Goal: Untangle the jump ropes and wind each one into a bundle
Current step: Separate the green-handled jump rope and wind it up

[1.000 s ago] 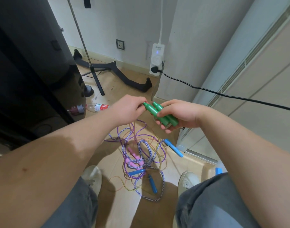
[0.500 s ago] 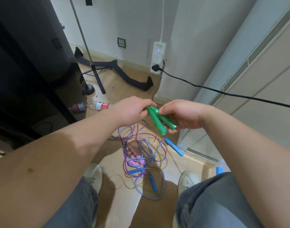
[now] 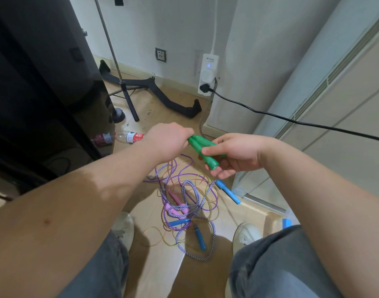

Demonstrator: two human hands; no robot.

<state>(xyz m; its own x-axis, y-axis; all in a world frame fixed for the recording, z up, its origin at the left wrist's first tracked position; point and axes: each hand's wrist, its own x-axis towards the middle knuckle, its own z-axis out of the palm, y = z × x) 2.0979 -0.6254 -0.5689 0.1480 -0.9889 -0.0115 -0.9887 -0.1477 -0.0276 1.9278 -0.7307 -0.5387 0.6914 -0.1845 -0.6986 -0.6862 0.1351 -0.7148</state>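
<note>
Two green jump-rope handles (image 3: 202,150) are held side by side above the floor. My left hand (image 3: 167,141) grips their upper ends, and my right hand (image 3: 233,154) cups their lower ends with thumb on top. Below them on the floor lies a tangle of ropes (image 3: 185,203): thin purple cord, a blue-and-white braided rope (image 3: 197,254), a yellowish cord, pink handles (image 3: 176,208) and blue handles (image 3: 228,192) (image 3: 200,237). Where the green handles' rope runs is hidden by my hands.
My two white shoes (image 3: 124,226) (image 3: 245,235) flank the tangle. A plastic bottle (image 3: 128,137) lies beside a black cabinet (image 3: 44,93) at left. A tripod stand (image 3: 128,100) and a black cable (image 3: 292,119) from a power strip (image 3: 208,76) are behind; white cabinets stand right.
The green handles have tilted so their lower ends point down and right. My right hand has loosened from a full wrap to a cupped hold; my left hand now grips their upper ends.
</note>
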